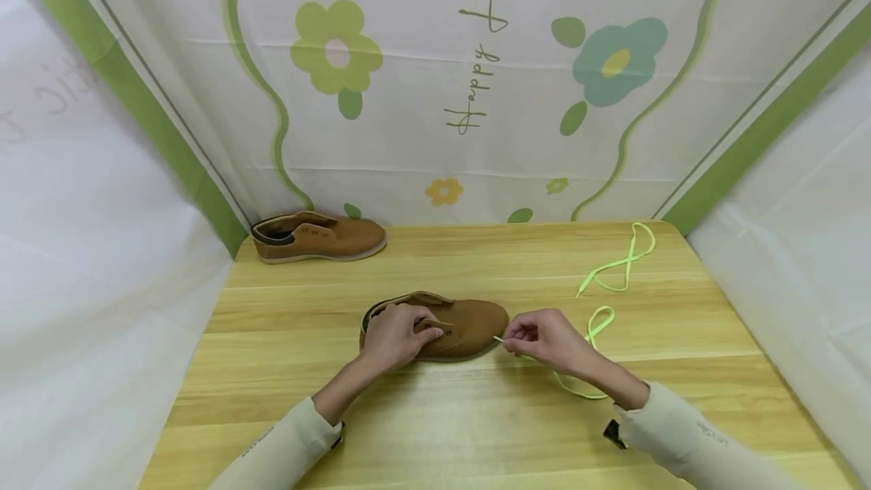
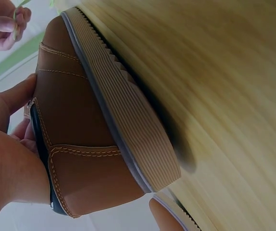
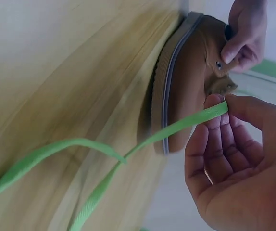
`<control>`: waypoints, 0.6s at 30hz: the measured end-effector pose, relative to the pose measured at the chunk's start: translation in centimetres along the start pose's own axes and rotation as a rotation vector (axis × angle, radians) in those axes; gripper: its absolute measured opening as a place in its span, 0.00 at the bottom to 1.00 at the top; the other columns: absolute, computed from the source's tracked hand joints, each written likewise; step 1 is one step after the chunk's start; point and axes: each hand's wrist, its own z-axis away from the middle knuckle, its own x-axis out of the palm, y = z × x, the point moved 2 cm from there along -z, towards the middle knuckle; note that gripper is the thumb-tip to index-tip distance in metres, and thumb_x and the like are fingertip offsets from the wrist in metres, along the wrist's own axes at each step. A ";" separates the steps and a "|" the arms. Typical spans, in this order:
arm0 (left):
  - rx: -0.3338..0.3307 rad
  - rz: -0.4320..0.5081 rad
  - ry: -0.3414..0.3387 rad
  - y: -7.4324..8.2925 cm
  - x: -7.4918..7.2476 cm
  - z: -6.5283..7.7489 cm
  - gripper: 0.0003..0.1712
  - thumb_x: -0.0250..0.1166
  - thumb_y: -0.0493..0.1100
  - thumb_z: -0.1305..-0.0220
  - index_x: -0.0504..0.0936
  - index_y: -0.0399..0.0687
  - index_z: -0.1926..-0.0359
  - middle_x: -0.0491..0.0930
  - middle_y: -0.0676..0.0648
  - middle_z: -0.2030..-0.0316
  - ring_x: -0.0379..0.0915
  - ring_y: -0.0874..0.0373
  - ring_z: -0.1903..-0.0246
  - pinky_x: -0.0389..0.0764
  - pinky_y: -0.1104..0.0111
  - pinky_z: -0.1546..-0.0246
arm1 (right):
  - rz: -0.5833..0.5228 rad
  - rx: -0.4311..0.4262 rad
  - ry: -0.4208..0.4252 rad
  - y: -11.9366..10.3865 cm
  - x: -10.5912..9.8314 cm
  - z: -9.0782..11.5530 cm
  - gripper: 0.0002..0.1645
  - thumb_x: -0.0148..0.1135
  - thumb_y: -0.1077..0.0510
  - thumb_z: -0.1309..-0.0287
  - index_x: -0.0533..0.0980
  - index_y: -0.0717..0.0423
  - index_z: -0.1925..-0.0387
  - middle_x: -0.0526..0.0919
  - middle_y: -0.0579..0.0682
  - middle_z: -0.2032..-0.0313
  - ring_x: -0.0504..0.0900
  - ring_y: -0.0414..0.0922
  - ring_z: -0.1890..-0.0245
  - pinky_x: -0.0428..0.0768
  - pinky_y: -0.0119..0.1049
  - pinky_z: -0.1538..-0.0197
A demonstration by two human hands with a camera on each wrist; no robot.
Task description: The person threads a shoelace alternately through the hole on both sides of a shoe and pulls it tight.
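A brown shoe (image 1: 476, 324) without a lace stands upright mid-table, its toe to the right. My left hand (image 1: 398, 335) pinches the shoe's near eyelet flap, thumb on the outside and fingers inside the opening. In the right wrist view that flap shows a dark eyelet (image 3: 219, 64) beside the left thumb. Just off the toe, my right hand (image 1: 544, 337) pinches a bright green shoelace (image 3: 176, 126) near its tip, between thumb and index finger. From there the lace trails down to the tabletop, looping behind the right wrist.
Another brown shoe (image 1: 354, 237), also unlaced, stands at the back left by the printed cloth wall (image 1: 408, 134). A second green shoelace (image 1: 629, 259) lies loosely looped on the wooden table (image 1: 463, 429) at the back right. White cloth sides flank the table.
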 end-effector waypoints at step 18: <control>-0.025 -0.018 0.005 0.0 0.1 0.0 0.05 0.78 0.50 0.37 0.91 0.59 0.64 0.63 0.61 0.86 0.50 0.67 0.86 0.50 0.73 0.84 | -0.005 0.030 0.050 -1.5 4.6 -3.1 0.05 0.75 0.64 0.41 0.88 0.54 0.72 0.87 0.41 0.76 0.81 0.33 0.77 0.81 0.29 0.70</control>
